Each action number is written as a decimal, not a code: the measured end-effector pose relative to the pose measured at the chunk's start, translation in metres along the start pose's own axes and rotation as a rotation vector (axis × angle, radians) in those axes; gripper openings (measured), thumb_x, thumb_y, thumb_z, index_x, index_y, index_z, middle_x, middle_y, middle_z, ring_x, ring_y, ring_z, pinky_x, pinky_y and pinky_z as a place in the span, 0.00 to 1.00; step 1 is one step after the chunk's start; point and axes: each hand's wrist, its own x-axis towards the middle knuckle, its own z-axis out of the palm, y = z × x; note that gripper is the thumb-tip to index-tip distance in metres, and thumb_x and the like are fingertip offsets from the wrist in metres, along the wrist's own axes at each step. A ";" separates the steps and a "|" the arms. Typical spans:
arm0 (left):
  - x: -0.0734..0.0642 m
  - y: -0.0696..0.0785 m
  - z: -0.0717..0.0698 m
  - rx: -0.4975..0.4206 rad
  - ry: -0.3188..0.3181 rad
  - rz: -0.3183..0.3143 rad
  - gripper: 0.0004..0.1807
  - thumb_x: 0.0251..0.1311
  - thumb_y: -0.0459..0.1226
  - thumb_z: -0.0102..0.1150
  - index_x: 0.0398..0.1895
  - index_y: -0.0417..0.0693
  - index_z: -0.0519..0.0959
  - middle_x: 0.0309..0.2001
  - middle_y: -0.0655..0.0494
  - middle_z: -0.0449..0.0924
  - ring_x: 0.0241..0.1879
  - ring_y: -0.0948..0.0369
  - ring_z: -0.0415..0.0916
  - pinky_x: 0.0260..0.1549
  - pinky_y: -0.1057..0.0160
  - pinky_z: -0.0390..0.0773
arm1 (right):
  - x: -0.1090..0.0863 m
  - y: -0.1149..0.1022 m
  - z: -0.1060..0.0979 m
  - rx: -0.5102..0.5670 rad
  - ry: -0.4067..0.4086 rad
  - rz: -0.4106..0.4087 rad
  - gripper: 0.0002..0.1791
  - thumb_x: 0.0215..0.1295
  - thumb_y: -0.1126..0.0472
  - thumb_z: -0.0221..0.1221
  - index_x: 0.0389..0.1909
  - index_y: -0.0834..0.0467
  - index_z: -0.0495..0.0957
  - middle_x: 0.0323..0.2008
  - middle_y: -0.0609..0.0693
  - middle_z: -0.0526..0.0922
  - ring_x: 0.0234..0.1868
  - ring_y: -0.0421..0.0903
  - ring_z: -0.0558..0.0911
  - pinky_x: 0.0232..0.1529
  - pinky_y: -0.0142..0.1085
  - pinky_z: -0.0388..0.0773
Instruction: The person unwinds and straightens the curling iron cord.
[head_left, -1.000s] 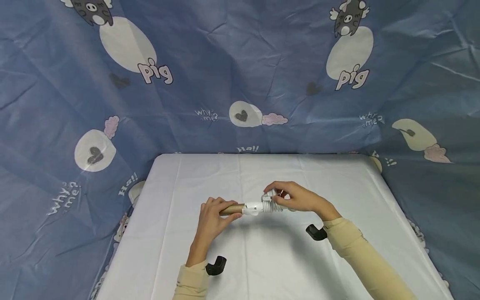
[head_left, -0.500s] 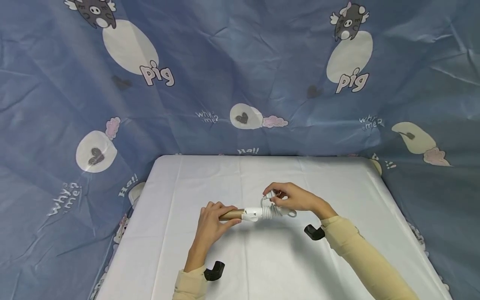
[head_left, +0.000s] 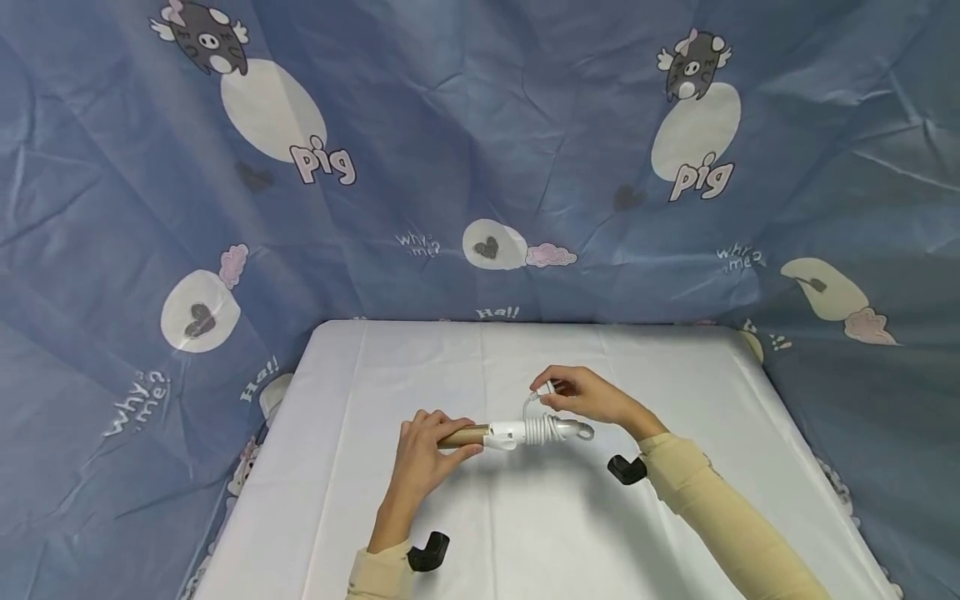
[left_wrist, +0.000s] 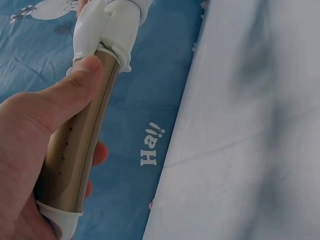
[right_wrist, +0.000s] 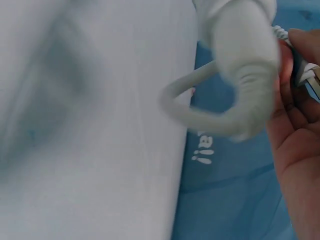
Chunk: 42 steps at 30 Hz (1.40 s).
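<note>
A person's left grip (head_left: 423,450) is wrapped around the gold handle (head_left: 467,436) of a gold-and-white appliance (head_left: 505,432), held above the white surface (head_left: 420,358). At its right end, a cord (head_left: 540,431) coils; slightly farther, the right grip (head_left: 588,396) pinches the plug (head_left: 546,389). The body looks rigid, smooth and light, likely best held by that handle; the cord should flex. The left wrist view shows dots along the handle, unseen from the head.

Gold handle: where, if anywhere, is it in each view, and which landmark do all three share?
Head: gold handle below centre, in the left hand.
Left wrist: gold handle slanting, left of centre.
Right wrist: not in it.
Shared landmark: Ha!! lettering beside the white table, partly covered in right wrist.
</note>
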 end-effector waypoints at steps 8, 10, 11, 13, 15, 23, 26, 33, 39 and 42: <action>0.000 0.001 0.002 -0.042 0.005 0.006 0.23 0.36 0.55 0.75 0.40 0.65 0.85 0.28 0.68 0.77 0.30 0.67 0.61 0.38 0.60 0.51 | -0.004 0.017 0.002 0.113 0.025 0.015 0.13 0.68 0.62 0.55 0.51 0.59 0.75 0.38 0.60 0.80 0.31 0.43 0.78 0.38 0.38 0.79; -0.001 0.001 0.003 -0.031 0.014 0.011 0.24 0.33 0.56 0.76 0.39 0.65 0.85 0.27 0.68 0.77 0.30 0.67 0.62 0.38 0.59 0.50 | -0.004 0.020 0.003 0.109 0.029 0.006 0.14 0.68 0.61 0.56 0.52 0.60 0.75 0.36 0.60 0.80 0.29 0.45 0.78 0.37 0.39 0.79; -0.001 0.001 0.004 -0.025 0.020 0.015 0.25 0.32 0.57 0.76 0.39 0.65 0.85 0.27 0.68 0.78 0.30 0.67 0.62 0.39 0.59 0.50 | -0.004 0.022 0.004 0.109 0.032 0.005 0.14 0.68 0.60 0.56 0.52 0.61 0.75 0.36 0.60 0.80 0.29 0.46 0.78 0.37 0.39 0.79; -0.001 0.001 0.006 -0.011 0.044 0.033 0.25 0.30 0.58 0.76 0.38 0.65 0.86 0.27 0.68 0.78 0.30 0.67 0.62 0.38 0.58 0.50 | -0.005 0.024 0.005 0.112 0.036 -0.003 0.14 0.68 0.61 0.55 0.52 0.61 0.75 0.35 0.61 0.79 0.29 0.49 0.78 0.37 0.41 0.79; -0.002 0.001 0.007 -0.006 0.070 0.053 0.25 0.29 0.57 0.76 0.36 0.64 0.86 0.26 0.67 0.78 0.29 0.66 0.62 0.39 0.57 0.51 | -0.006 0.027 0.006 0.110 0.041 -0.002 0.14 0.68 0.61 0.55 0.52 0.61 0.75 0.36 0.61 0.80 0.30 0.52 0.79 0.38 0.41 0.79; -0.001 -0.001 0.006 -0.027 0.122 0.071 0.23 0.32 0.58 0.75 0.36 0.64 0.85 0.27 0.66 0.81 0.31 0.65 0.65 0.44 0.53 0.53 | -0.009 0.017 0.007 0.157 0.061 0.001 0.14 0.69 0.67 0.52 0.53 0.66 0.73 0.35 0.64 0.80 0.34 0.55 0.81 0.39 0.47 0.79; -0.002 -0.003 0.006 -0.037 0.131 0.065 0.23 0.34 0.58 0.74 0.36 0.63 0.85 0.27 0.66 0.82 0.32 0.65 0.66 0.46 0.51 0.53 | -0.010 0.019 0.010 0.173 0.078 0.012 0.13 0.69 0.66 0.53 0.52 0.63 0.74 0.33 0.63 0.79 0.32 0.45 0.81 0.38 0.44 0.79; 0.000 -0.005 0.009 -0.047 0.171 0.088 0.23 0.36 0.60 0.73 0.36 0.61 0.85 0.28 0.67 0.83 0.32 0.65 0.66 0.46 0.50 0.52 | -0.009 0.042 0.023 0.262 0.163 0.075 0.16 0.67 0.59 0.56 0.52 0.62 0.76 0.38 0.59 0.81 0.32 0.38 0.80 0.31 0.33 0.77; 0.003 -0.003 0.007 -0.053 0.149 0.062 0.23 0.38 0.60 0.72 0.36 0.61 0.85 0.29 0.66 0.83 0.32 0.65 0.66 0.47 0.50 0.51 | -0.007 0.048 0.035 0.288 0.226 0.034 0.16 0.66 0.59 0.58 0.48 0.66 0.77 0.36 0.50 0.82 0.31 0.38 0.79 0.30 0.32 0.76; 0.004 -0.003 0.007 -0.050 0.143 0.051 0.23 0.38 0.60 0.71 0.36 0.61 0.85 0.29 0.67 0.83 0.31 0.66 0.65 0.47 0.51 0.51 | -0.008 0.049 0.040 0.313 0.225 -0.052 0.16 0.64 0.62 0.60 0.47 0.70 0.75 0.37 0.47 0.82 0.31 0.36 0.80 0.31 0.30 0.77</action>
